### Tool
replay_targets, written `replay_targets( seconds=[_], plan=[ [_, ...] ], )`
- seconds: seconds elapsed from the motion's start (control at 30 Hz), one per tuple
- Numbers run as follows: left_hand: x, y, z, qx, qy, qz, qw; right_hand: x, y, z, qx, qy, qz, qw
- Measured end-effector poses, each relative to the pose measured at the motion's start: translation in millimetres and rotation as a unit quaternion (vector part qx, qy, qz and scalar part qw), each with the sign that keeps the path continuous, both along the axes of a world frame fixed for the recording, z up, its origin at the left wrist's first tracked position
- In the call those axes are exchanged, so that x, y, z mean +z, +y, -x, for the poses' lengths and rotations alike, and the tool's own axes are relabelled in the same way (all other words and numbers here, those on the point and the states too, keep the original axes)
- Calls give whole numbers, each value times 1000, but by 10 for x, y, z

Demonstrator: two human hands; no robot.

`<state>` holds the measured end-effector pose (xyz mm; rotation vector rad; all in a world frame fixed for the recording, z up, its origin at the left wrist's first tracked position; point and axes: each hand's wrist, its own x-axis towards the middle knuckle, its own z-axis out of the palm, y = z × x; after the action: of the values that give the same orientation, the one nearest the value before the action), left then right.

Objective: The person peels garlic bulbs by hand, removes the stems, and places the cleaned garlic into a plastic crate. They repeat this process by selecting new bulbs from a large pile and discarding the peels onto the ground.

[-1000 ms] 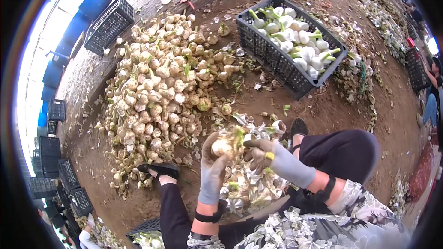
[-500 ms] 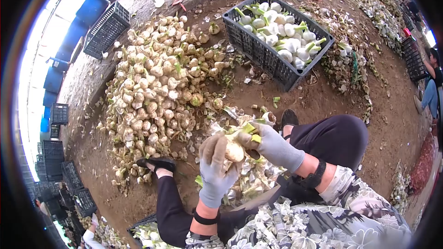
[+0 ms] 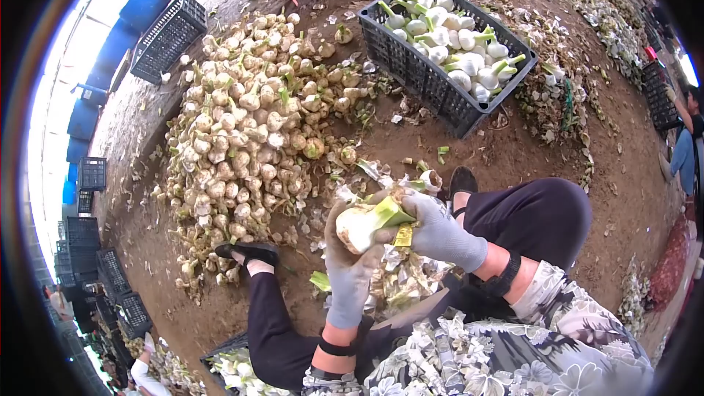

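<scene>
In my gloved left hand [image 3: 347, 279] rests a garlic bulb [image 3: 358, 229], its pale rounded end against the fingers and its cut green stem pointing right. My gloved right hand [image 3: 444, 231] closes on the stem side of the same bulb. A small yellow piece [image 3: 403, 235] shows by the right fingers; I cannot make out what it is. Beneath both hands lie peeled garlic skins [image 3: 402, 282]. Ahead to the left is a large heap of unpeeled garlic [image 3: 242, 139]. A black crate [image 3: 418, 77] of cleaner white bulbs stands ahead to the right.
My legs [image 3: 532, 216] lie bent on either side of the skins. Another crate [image 3: 220, 356] with garlic is by my left leg. Several black crates [image 3: 169, 38] and blue barrels [image 3: 147, 7] line the left side. A person [image 3: 686, 139] sits at far right.
The bulb has turned in my hands, so its pale side and cut stem now face up. My left hand has opened around it and shifted slightly right. The view has tilted a little.
</scene>
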<state>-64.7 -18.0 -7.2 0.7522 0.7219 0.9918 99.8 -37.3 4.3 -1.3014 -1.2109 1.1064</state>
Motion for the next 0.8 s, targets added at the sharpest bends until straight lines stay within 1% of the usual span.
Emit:
replay_targets(
  seconds=[0.03, 0.1, 0.13, 0.17, 0.23, 0.27, 0.3, 0.33, 0.37, 0.4, 0.43, 0.47, 0.5, 0.53, 0.57, 0.6, 0.63, 0.67, 0.7, 0.73, 0.77, 0.8],
  plan=[
    [14, 0, 7, 0, 45, -25, 999, 8, -4, -12, 3, 1, 0, 1000],
    [18, 40, 46, -2, 60, -35, 998, 35, -20, -80, 47, -42, 15, 998],
    [-8, 62, 73, -32, 44, -2, 999, -75, -20, -59, 26, -65, -8, 998],
    [-48, 84, 104, -62, 28, 31, 997, -48, -31, -62, 27, -65, -8, 997],
    [-289, 124, 175, -77, 171, -41, 981, 68, -56, -63, 65, 79, 134, 986],
    [-345, 136, 188, -63, 38, 89, 993, 108, -44, -61, 79, 108, 132, 982],
    [-383, 135, 199, -46, -97, 217, 970, 80, -41, -77, 79, 109, 132, 982],
    [-409, 126, 207, -47, -96, 217, 970, 31, -41, -104, 71, 114, 140, 981],
    [-368, 133, 175, -38, -30, 126, 991, 16, -30, -129, 61, 119, 148, 980],
    [-322, 136, 144, -30, 37, 33, 998, 75, -25, -151, 63, 81, 149, 984],
    [-287, 146, 122, -20, 102, -61, 993, 68, -31, -147, 63, 81, 148, 984],
    [-264, 164, 111, -20, 103, -61, 993, 47, -41, -134, 85, 15, 135, 987],
    [-247, 166, 117, -39, 183, -130, 974, 6, -65, -109, 108, -50, 123, 985],
    [-228, 151, 134, -57, 262, -194, 944, -104, -95, -80, 109, -58, 48, 991],
    [-218, 148, 143, -75, 337, -259, 902, -76, -89, -87, 111, -56, 49, 991],
    [-223, 152, 142, -69, 308, -221, 923, -19, -62, -113, 120, 36, 105, 987],
    [-214, 146, 146, -69, 309, -220, 923, 12, -54, -130, 127, 128, 161, 970],
    [-197, 137, 153, -78, 239, -160, 955, -8, -58, -136, 129, 262, 204, 934],
    [-181, 123, 165, -84, 166, -97, 978, 3, -58, -149, 130, 262, 205, 934],
    [-174, 105, 186, -90, 93, -33, 991, 26, -53, -165, 124, 234, 181, 947],
    [-218, 82, 225, -89, 94, -32, 991, 32, -50, -179, 117, 206, 156, 959],
    [-310, 57, 273, -78, 45, 23, 996, 11, -60, -212, 122, 123, 126, 977]
  ],
)
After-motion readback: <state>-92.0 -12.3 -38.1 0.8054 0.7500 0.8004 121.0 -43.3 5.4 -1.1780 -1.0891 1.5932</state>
